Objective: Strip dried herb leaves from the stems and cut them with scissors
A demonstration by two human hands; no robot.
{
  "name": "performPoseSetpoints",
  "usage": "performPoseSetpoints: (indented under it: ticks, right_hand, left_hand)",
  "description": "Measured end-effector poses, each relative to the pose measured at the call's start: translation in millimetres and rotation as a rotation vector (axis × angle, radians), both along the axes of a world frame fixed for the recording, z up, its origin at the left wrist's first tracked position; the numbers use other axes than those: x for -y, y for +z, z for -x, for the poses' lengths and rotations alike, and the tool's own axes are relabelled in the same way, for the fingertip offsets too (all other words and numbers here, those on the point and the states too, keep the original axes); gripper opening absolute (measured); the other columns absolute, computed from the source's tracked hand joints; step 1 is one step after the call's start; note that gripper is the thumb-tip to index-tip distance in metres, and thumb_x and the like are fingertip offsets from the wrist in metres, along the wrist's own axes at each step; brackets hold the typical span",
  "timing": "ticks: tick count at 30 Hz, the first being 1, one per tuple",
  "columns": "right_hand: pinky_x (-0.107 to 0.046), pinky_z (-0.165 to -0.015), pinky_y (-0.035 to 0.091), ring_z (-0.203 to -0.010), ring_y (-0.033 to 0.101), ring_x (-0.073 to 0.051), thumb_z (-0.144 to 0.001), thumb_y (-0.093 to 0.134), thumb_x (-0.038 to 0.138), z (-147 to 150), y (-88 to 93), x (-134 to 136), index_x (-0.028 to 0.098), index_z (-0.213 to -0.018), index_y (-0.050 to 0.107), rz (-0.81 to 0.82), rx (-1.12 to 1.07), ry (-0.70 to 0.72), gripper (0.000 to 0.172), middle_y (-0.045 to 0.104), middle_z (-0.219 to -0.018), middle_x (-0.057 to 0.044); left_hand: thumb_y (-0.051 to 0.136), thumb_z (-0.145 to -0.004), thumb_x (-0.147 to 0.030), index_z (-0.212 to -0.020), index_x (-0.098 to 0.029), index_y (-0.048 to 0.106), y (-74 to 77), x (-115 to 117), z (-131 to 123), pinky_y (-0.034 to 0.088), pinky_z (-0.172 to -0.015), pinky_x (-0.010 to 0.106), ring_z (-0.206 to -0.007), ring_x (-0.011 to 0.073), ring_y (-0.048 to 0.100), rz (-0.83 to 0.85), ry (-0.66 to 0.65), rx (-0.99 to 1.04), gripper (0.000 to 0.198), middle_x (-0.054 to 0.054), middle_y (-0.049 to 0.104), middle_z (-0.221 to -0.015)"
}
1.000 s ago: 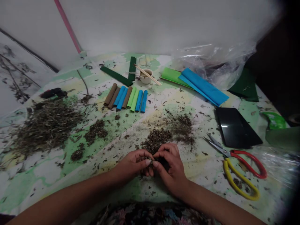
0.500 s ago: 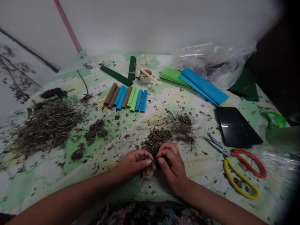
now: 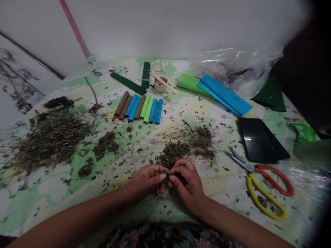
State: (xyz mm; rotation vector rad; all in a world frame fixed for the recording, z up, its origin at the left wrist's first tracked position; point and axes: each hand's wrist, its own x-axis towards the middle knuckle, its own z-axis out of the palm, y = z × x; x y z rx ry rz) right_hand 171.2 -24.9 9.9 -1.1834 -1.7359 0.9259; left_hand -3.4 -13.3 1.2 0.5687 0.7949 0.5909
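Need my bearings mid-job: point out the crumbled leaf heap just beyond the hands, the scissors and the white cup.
Crumbled leaf heap point(image 3: 172, 152): head view, middle of its top.
Scissors point(image 3: 249, 167): head view, the pivot.
White cup point(image 3: 159, 88): head view, outer front wall.

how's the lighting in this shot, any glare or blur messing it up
Head view: dim, greyish light overall; a small white glare streak on the black tablet; highlights on the clear plastic bag; the right edge fades into dark blur; the dark bits at the left hand's fingertips too small to identify.
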Motion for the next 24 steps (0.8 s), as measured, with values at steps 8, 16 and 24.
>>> performPoseSetpoints:
  ticks: [8,16,24]
  right_hand:
    - [-0.035,-0.076,0.039,-0.082,0.047,-0.018,-0.081,0.053,0.02,0.6,1.4,-2.5,0.02,-0.072,0.063,0.01,-0.022,0.042,0.014,0.051,-0.079,-0.002]
    - [-0.035,-0.074,0.039,-0.084,0.046,-0.018,-0.087,0.042,0.023,-0.6,-2.6,0.0,0.019,-0.073,0.05,-0.002,-0.023,-0.053,0.017,0.049,-0.083,-0.004]
    - [-0.035,-0.077,0.039,-0.09,0.046,-0.019,-0.09,0.038,0.019,-0.6,-4.0,1.3,0.02,-0.082,0.052,0.007,-0.007,-0.07,0.017,0.047,-0.089,-0.005]
  left_hand:
    - [0.065,-0.077,-0.028,-0.103,-0.016,0.055,0.0,0.0,1.3,0.035,-0.044,0.017,-0.05,0.0074,0.055,-0.094,-0.034,-0.06,0.031,0.0,0.063,-0.068]
    - [0.069,-0.073,-0.025,-0.09,-0.014,0.057,4.3,-1.8,-0.5,0.04,-0.05,0.02,-0.054,0.0094,0.057,-0.03,-0.022,0.004,0.023,0.005,0.067,-0.074]
    - [0.065,-0.078,-0.029,-0.094,-0.016,0.052,4.1,-0.8,1.5,0.035,-0.046,0.018,-0.05,0.0075,0.055,-0.107,-0.095,-0.087,0.025,0.002,0.067,-0.071]
